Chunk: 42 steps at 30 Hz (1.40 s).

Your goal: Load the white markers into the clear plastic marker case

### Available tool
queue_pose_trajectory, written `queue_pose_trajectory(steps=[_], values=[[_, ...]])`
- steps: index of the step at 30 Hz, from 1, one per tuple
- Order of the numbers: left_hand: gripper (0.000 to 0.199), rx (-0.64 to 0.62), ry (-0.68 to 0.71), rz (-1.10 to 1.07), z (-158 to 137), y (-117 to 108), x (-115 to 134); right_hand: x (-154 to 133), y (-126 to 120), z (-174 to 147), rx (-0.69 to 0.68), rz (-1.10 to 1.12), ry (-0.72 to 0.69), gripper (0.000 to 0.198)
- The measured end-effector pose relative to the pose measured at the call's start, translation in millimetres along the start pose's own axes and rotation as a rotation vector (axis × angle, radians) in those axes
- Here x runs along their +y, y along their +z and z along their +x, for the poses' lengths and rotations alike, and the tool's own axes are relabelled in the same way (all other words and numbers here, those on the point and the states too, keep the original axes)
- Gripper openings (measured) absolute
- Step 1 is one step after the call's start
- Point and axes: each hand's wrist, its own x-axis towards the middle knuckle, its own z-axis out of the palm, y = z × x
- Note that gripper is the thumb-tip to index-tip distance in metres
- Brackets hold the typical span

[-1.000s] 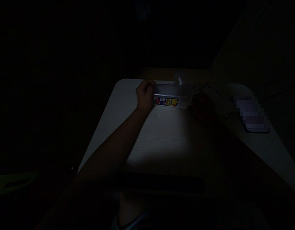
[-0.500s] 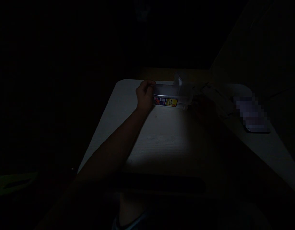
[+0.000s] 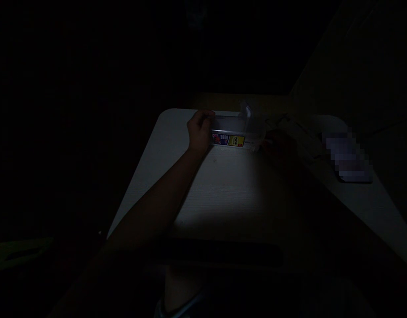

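Observation:
A clear plastic container (image 3: 228, 124) lies lengthwise on the white table, with a purple and yellow label on its near side. A transparent flap (image 3: 246, 110) stands up near its right part. My left hand (image 3: 200, 131) is closed around the container's left end. Deep in shadow at the other end is my right hand (image 3: 279, 148), its fingers curled close to the container. A small pale bit shows at those fingertips, too dark to make out.
The white table (image 3: 220, 190) has rounded far corners. On its right side lies a phone-like object (image 3: 347, 157) with a blurred-out face. Faint wrapper-like shapes (image 3: 303, 132) lie in shadow beside my right hand. A green object (image 3: 21, 251) is at lower left.
My right hand's fingers have shifted slightly at the container's right end, and a pale bit now shows by them. My left hand and the container stay put.

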Motion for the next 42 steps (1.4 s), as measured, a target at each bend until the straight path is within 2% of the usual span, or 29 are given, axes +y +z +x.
queue_pose_trajectory(steps=[3, 8, 10, 18, 26, 31, 36, 42], values=[[0.022, -0.006, -0.009, 0.021, 0, 0, 0, 1, -1, 0, 0.03, 0.012, -0.028, 0.036], [0.02, 0.0, -0.012, 0.031, -1, 0, 3, 7, -2, -2, 0.17, 0.033, -0.027, 0.031], [0.018, -0.001, -0.014, 0.018, -1, 0, 4, 8, -1, -3, 0.177, 0.027, -0.028, 0.029], [0.011, -0.008, -0.032, -0.013, 0, 0, 6, 9, -2, -1, 0.074, -0.014, -0.061, 0.027], [0.014, -0.024, -0.039, 0.015, 1, -2, 8, -2, 0, 3, 0.06, -0.018, -0.052, 0.025], [0.014, -0.008, -0.062, -0.025, 1, -1, 12, -3, 1, 0, 0.028, -0.06, 0.014, 0.035], [0.015, -0.013, -0.094, -0.017, 1, -2, 12, 1, 2, -1, -0.004, -0.081, 0.01, 0.043], [0.016, -0.023, -0.089, -0.005, 0, -3, 12, -1, -1, -1, -0.035, -0.042, -0.032, 0.039]])
